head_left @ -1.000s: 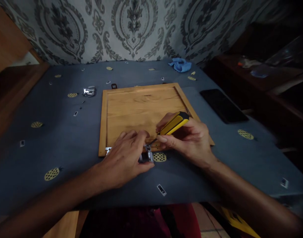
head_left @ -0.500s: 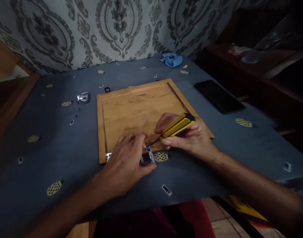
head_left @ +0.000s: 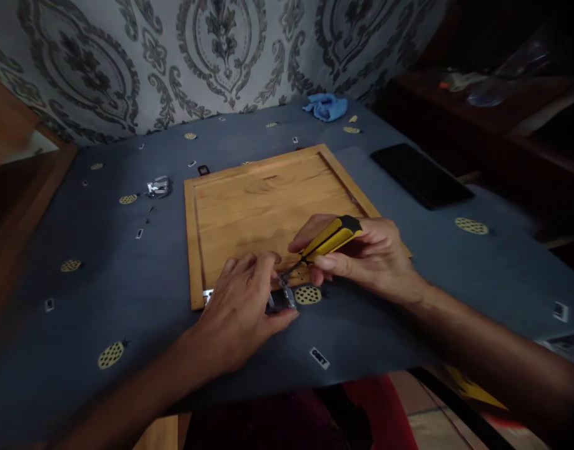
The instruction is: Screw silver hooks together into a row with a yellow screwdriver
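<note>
Hinge of bright metal sat at the near edge of the wooden panel, which lay flat on the blue tablecloth. The step in hand looked like driving a screw into it; the next move would call for keeping the tip seated while turning. The left hand pressed down on the hinge, fingers half curled. The right hand was closed around the yellow screwdriver, its tip at the hinge.
</note>
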Tool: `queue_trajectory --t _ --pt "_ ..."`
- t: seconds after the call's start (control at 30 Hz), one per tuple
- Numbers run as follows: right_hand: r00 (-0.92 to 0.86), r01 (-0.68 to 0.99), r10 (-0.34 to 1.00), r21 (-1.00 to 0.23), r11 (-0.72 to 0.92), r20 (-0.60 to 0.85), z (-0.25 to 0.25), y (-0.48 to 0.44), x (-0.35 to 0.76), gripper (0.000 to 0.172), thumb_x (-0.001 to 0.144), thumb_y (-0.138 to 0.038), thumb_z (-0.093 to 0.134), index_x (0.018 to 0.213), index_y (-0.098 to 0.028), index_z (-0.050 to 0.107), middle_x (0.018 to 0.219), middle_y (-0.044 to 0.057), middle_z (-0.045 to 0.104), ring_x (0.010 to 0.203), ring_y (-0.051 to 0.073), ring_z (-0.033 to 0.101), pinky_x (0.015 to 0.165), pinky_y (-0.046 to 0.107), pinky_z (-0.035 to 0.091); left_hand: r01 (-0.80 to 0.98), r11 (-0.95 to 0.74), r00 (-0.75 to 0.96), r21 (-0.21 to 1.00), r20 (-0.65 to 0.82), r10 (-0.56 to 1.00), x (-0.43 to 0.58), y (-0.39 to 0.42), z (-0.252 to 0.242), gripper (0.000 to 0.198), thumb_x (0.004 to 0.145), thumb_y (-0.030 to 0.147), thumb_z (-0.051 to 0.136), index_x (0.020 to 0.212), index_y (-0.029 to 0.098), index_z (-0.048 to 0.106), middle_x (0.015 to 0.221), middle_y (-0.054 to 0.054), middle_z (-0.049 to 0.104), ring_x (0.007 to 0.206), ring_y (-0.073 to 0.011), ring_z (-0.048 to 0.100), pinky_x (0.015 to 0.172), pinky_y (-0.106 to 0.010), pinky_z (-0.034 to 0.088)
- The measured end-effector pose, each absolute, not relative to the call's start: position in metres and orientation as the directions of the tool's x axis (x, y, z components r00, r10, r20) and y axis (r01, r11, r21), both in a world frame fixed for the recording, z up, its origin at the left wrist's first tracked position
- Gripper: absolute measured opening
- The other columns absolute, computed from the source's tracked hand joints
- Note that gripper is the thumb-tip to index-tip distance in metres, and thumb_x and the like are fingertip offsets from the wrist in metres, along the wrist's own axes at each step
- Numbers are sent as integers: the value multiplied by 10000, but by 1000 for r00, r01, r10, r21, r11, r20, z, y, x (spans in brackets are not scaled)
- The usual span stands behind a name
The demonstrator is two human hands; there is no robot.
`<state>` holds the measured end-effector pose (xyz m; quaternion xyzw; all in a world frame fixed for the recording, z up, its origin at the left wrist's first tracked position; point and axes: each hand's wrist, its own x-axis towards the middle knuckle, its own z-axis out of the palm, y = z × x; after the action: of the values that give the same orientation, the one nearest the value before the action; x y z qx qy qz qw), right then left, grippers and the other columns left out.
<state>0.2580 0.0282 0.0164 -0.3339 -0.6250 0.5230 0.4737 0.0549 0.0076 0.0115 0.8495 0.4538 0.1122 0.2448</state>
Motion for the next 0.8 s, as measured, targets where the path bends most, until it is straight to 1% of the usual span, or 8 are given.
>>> queue_trajectory --t 0.07,0.13,0.27,0.33,0.5,0.67,0.73,0.8 --pt "-282 -66 913 -955 288 295 17 28 256 245 744 -396 864 747 -189 733 765 6 712 494 91 638 408 194 538 717 -462 555 522 -28 831 54 7 9 424 780 278 800 1070 212 497 1055 -66 673 999 -311 620 854 -482 506" --pt "-239 -65 911 -942 329 335 19 27 254 254 734 -403 871 736 -198 720 742 -4 692 468 87 610 392 210 527 713 -457 549 532 -18 835 53 7 8 424 779 283 798 1072 217 499 1069 -62 671 1003 -308 617 852 -469 504" --pt "-19 -8 913 -913 407 408 24 24 252 381 732 -547 837 631 -240 634 628 -13 648 495 136 596 407 279 523 699 -461 551 547 -1 834 51 6 7 443 778 268 793 1105 233 497 1075 -46 677 1006 -291 619 867 -449 494" --pt "27 30 906 -906 421 422 26 22 252 408 734 -580 823 605 -251 619 607 -8 638 532 158 605 434 304 530 703 -457 548 546 -6 836 51 6 7 453 773 269 796 1109 233 494 1066 -45 678 999 -288 617 860 -443 492" --pt "-116 9 901 -906 423 419 25 21 252 326 802 -488 802 624 -255 660 622 -14 628 520 142 616 461 306 561 700 -463 550 543 3 835 52 6 7 465 773 265 798 1113 216 484 1066 -56 673 1000 -285 617 852 -437 488" --pt "-166 -115 877 -892 437 451 17 24 251 165 772 -325 852 738 -241 715 692 -13 664 553 129 645 439 249 556 696 -482 554 533 30 832 52 6 5 460 772 275 799 1100 221 480 1071 -54 673 997 -287 620 847 -441 488" --pt "-201 -144 874 -896 419 441 15 24 251 139 767 -265 857 769 -235 721 720 -13 663 560 120 651 434 230 555 690 -489 557 533 41 830 53 6 6 468 776 265 792 1117 222 473 1065 -49 675 994 -284 623 854 -445 486" --pt "-216 -148 872 -898 415 439 14 23 251 143 773 -258 852 761 -234 712 727 -13 654 564 118 649 433 226 555 687 -492 560 536 41 827 53 7 6 473 779 258 787 1127 224 468 1057 -48 678 994 -285 626 860 -450 484"
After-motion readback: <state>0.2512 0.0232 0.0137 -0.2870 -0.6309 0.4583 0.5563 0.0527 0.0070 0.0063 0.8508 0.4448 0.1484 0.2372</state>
